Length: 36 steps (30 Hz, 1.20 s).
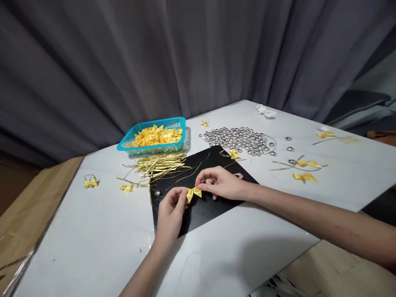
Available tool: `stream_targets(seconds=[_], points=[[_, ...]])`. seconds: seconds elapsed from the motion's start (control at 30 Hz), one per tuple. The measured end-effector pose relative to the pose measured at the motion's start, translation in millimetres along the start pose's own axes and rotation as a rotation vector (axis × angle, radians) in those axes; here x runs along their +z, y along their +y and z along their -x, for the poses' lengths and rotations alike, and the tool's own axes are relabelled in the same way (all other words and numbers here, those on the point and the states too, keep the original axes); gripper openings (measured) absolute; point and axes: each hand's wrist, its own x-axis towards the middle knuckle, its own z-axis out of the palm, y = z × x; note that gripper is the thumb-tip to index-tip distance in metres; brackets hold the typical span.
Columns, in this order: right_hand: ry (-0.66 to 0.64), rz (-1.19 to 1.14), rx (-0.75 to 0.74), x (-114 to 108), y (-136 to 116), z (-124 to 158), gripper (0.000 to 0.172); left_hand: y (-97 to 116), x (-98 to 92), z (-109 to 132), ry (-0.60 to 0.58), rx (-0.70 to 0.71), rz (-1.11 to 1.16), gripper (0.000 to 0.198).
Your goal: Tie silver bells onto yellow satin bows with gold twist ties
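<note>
Here at the middle of the tabletop [102,235], both hands are on one yellow bow [194,194]. The left hand [171,206] pinches its left side between thumb and fingers; the right hand [218,182] pinches its upper right side, thumb against forefinger. The bow sits between them, tails pointing down, over the black mat [198,218].

On that mat, a silver bead [158,193] lies just beside the left hand, a pink piece [239,175] shows past the right wrist, and a second bow with a gold tie, the mat bow [234,154], lies near the far corner of the mat.

Beyond the left hand, a heap of gold ties [162,161] spills over the mat's edge. Right behind it stands the blue basket [183,144], near the tabletop's far left edge, piled with yellow bows [154,136]. Across to the right, a broad spread of silver beads [239,138] fills the stretch towards the far corner, where a white scrap [265,111] lies.

Over by the left edge, a ring with a bow [90,182]; towards the right edge, loose bows [305,177] among more ties. A grey curtain [185,57] hangs behind it all.
</note>
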Motion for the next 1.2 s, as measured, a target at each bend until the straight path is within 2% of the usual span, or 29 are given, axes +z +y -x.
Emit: stream_targets(seconds=[0.4,0.47,0.53,0.57,0.67,0.73,0.83,1.0,1.2], points=[[0.023,-0.046,0.021,7,5,0,0.02,3,-6.4,-3,-0.047,0.013,-0.053,0.024],[0.0,0.0,0.008,7,6,0,0.018,7,-14.9,-4,-0.1,0.044,-0.152,0.023],[-0.02,0.072,-0.02,7,6,-1,0.015,14,-29.8,-7,-0.199,0.113,-0.379,0.022],[-0.021,0.118,-0.039,7,5,-2,0.012,18,-39.1,-10,-0.193,0.176,-0.495,0.022],[-0.007,0.276,-0.12,6,-1,-7,0.006,29,-67.6,-18,-0.004,0.376,-0.814,0.025],[0.005,0.385,-0.186,3,-6,-14,0.007,33,-81.1,-23,0.023,0.397,-1.028,0.025],[0.021,0.535,-0.27,-4,-10,-28,0.013,34,-89.6,-26,0.02,0.343,-1.34,0.026],[-0.003,0.7,-0.293,-6,-12,-49,0.015,35,-91.7,-26,-0.038,0.301,-1.453,0.026],[-0.023,0.752,-0.285,14,-16,-59,0.012,35,-90.2,-25,-0.142,0.324,-1.453,0.029]])
